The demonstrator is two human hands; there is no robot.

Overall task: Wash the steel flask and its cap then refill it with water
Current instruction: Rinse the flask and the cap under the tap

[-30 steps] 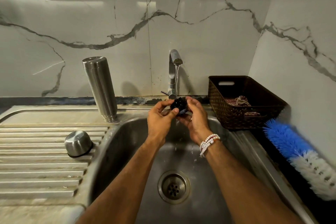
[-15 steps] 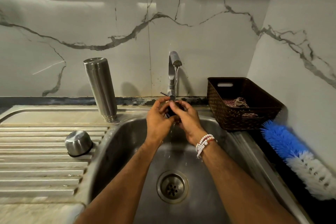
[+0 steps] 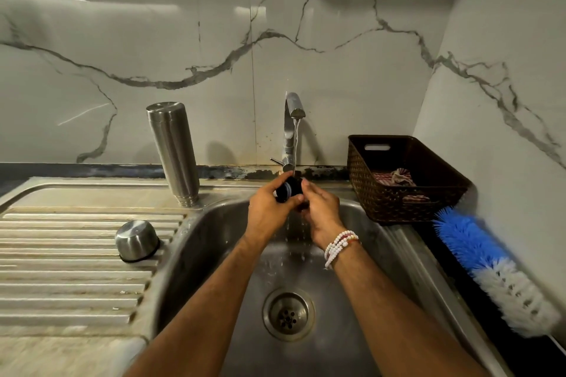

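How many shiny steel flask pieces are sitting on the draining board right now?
2: the flask stands upside down by the wall; the domed steel cap sits on the ribs, nearer the camera.

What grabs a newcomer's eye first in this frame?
The left hand and right hand hold a small black cap under the running tap, over the sink. Left of the tap, the steel flask stands upside down at the sink's back edge, with a steel cup mouth-down on the drainboard. A blue-and-white brush lies at far right.

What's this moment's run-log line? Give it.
left hand and right hand: grip black stopper under running tap | flask: inverted, untouched | steel cap: on drainboard
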